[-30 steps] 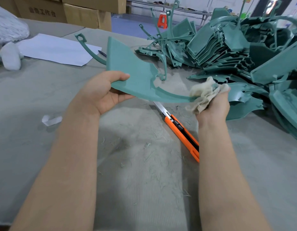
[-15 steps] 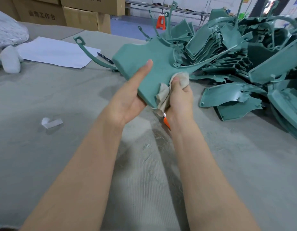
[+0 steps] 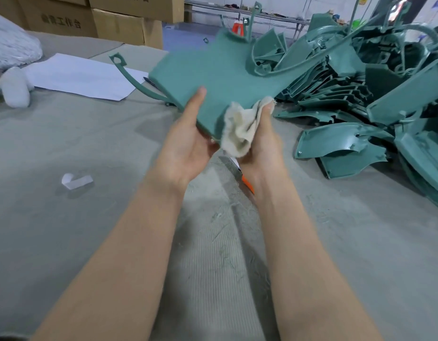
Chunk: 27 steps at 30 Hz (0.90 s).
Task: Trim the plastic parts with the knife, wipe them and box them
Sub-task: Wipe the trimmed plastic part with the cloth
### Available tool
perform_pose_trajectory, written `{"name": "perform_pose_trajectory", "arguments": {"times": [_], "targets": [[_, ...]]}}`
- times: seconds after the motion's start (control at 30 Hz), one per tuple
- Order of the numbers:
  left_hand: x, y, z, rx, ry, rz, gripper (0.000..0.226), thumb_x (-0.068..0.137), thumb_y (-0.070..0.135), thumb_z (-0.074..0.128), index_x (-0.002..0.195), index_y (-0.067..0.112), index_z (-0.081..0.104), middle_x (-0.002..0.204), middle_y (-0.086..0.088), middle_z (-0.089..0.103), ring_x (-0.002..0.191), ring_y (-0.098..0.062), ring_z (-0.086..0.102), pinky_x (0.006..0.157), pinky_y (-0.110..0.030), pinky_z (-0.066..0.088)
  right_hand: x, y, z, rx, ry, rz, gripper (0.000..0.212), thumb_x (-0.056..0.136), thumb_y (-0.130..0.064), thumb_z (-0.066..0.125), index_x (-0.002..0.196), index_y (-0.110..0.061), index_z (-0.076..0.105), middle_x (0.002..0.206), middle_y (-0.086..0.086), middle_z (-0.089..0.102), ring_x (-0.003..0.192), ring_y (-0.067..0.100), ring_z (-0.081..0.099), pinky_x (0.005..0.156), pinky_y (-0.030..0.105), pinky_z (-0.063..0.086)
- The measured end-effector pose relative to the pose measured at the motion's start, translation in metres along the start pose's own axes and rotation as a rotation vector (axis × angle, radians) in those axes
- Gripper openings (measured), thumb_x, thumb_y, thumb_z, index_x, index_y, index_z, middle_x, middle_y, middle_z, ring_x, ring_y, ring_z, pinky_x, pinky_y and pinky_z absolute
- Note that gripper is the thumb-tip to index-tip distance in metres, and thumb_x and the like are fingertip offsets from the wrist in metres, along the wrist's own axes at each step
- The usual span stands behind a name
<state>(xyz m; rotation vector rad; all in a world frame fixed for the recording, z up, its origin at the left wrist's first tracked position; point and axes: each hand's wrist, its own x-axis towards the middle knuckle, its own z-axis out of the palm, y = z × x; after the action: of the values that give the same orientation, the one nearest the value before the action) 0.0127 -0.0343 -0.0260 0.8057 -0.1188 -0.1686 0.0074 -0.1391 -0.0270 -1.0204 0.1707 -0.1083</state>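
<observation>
I hold the green plastic part [image 3: 220, 75] up off the table [image 3: 65, 230], tilted, its near corner towards me. My left hand [image 3: 186, 146] pinches that corner: the thumb lies straight along the top face and the palm cups the edge. The fingers are underneath, hidden by the part. My right hand [image 3: 262, 143] is bunched around a cream rag [image 3: 240, 126], with the thumb pressing the cloth onto the part's near edge just beside my left hand. A thin curved arm with a looped end sticks out from the part to the left.

The utility knife [image 3: 248, 185] lies on the table below my right wrist — only a sliver of its orange body and a pale bit of blade show. Fine green shavings [image 3: 225, 249] are scattered on the grey felt between my forearms.

To the right sits the pile of green parts [image 3: 360, 82], some stacked and some loose. On the left lie a scrap of white tape [image 3: 76, 180] and, farther back, a sheet of paper [image 3: 82, 77], with cardboard boxes [image 3: 114, 23] behind it.
</observation>
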Motion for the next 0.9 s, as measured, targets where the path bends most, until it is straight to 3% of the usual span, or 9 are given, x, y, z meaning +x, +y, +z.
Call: {"name": "perform_pose_trajectory", "arguments": {"times": [0.17, 0.27, 0.33, 0.4, 0.5, 0.6, 0.7, 0.8, 0.9], "targets": [[-0.004, 0.008, -0.007, -0.284, -0.039, 0.018, 0.044, 0.100, 0.046, 0.034, 0.104, 0.014, 0.064, 0.090, -0.004, 0.074, 0.084, -0.019, 0.070, 0.083, -0.035, 0.055, 0.006, 0.002, -0.005, -0.410, 0.146, -0.184, 0.029, 0.104, -0.038, 0.040, 0.090, -0.018, 0.056, 0.084, 0.001, 0.062, 0.076, 0.008, 0.064, 0.071, 0.024, 0.053], [-0.006, 0.003, 0.003, -0.161, -0.036, -0.035, 0.039, 0.101, 0.044, 0.037, 0.104, 0.016, 0.063, 0.093, -0.002, 0.074, 0.087, -0.016, 0.070, 0.079, -0.031, 0.057, 0.003, 0.003, -0.008, -0.441, 0.270, -0.375, 0.016, 0.096, -0.022, 0.058, 0.100, -0.011, 0.048, 0.087, -0.001, 0.060, 0.077, 0.010, 0.060, 0.068, 0.019, 0.049], [-0.007, -0.007, 0.010, -0.043, 0.002, -0.106, 0.037, 0.100, 0.044, 0.040, 0.100, 0.017, 0.066, 0.091, 0.000, 0.075, 0.082, -0.013, 0.071, 0.070, -0.028, 0.059, 0.003, 0.004, -0.003, -0.310, 0.087, -0.406, 0.012, 0.084, -0.012, 0.063, 0.093, -0.010, 0.056, 0.083, -0.002, 0.067, 0.078, 0.011, 0.064, 0.072, 0.026, 0.050], [-0.006, -0.010, 0.013, 0.012, 0.054, -0.113, 0.035, 0.099, 0.044, 0.042, 0.103, 0.018, 0.066, 0.095, 0.001, 0.075, 0.085, -0.014, 0.071, 0.073, -0.028, 0.059, -0.002, 0.003, 0.000, -0.391, -0.088, -0.328, 0.008, 0.073, -0.013, 0.059, 0.080, -0.016, 0.060, 0.067, -0.013, 0.068, 0.067, 0.000, 0.062, 0.068, 0.021, 0.052], [0.001, -0.002, 0.002, -0.108, 0.192, -0.002, 0.033, 0.100, 0.038, 0.044, 0.112, 0.014, 0.063, 0.105, -0.003, 0.072, 0.090, -0.020, 0.069, 0.087, -0.036, 0.054, -0.003, -0.007, -0.006, -0.314, -0.038, -0.172, 0.013, 0.090, 0.000, 0.053, 0.089, 0.007, 0.064, 0.082, 0.024, 0.067, 0.078, 0.017, 0.058, 0.077, 0.029, 0.052], [0.006, 0.001, -0.005, 0.045, 0.350, 0.160, 0.026, 0.099, 0.036, 0.048, 0.108, 0.016, 0.063, 0.092, 0.002, 0.075, 0.079, -0.012, 0.072, 0.069, -0.030, 0.059, 0.000, -0.020, -0.013, 0.083, 0.032, -0.040, 0.023, 0.102, -0.025, 0.048, 0.109, -0.006, 0.059, 0.095, 0.013, 0.069, 0.090, 0.021, 0.067, 0.088, 0.031, 0.055], [-0.002, -0.006, 0.001, 0.390, 0.400, 0.356, 0.017, 0.098, 0.027, 0.052, 0.095, 0.016, 0.064, 0.076, 0.013, 0.071, 0.071, -0.001, 0.069, 0.064, -0.020, 0.055, -0.001, -0.007, 0.001, -0.009, 0.016, -0.023, 0.054, 0.096, -0.043, 0.055, 0.140, -0.014, 0.040, 0.120, 0.009, 0.066, 0.101, 0.023, 0.069, 0.090, 0.042, 0.056], [-0.010, -0.019, 0.015, 0.728, 0.149, 0.399, 0.013, 0.095, 0.024, 0.057, 0.103, 0.018, 0.065, 0.081, 0.025, 0.065, 0.076, 0.014, 0.063, 0.068, -0.006, 0.047, 0.004, 0.005, 0.006, -0.012, 0.181, -0.066, 0.078, 0.091, -0.045, 0.063, 0.150, -0.015, 0.023, 0.140, 0.009, 0.054, 0.115, 0.027, 0.063, 0.096, 0.048, 0.052], [-0.026, -0.024, 0.039, 0.696, -0.254, 0.237, 0.049, 0.087, 0.055, 0.046, 0.125, 0.027, 0.057, 0.125, 0.012, 0.060, 0.117, 0.003, 0.054, 0.105, -0.021, 0.039, 0.010, 0.000, -0.011, 0.018, 0.217, -0.145, 0.061, 0.094, -0.051, 0.054, 0.137, -0.009, 0.045, 0.127, 0.010, 0.063, 0.108, 0.023, 0.066, 0.092, 0.043, 0.054]]}}
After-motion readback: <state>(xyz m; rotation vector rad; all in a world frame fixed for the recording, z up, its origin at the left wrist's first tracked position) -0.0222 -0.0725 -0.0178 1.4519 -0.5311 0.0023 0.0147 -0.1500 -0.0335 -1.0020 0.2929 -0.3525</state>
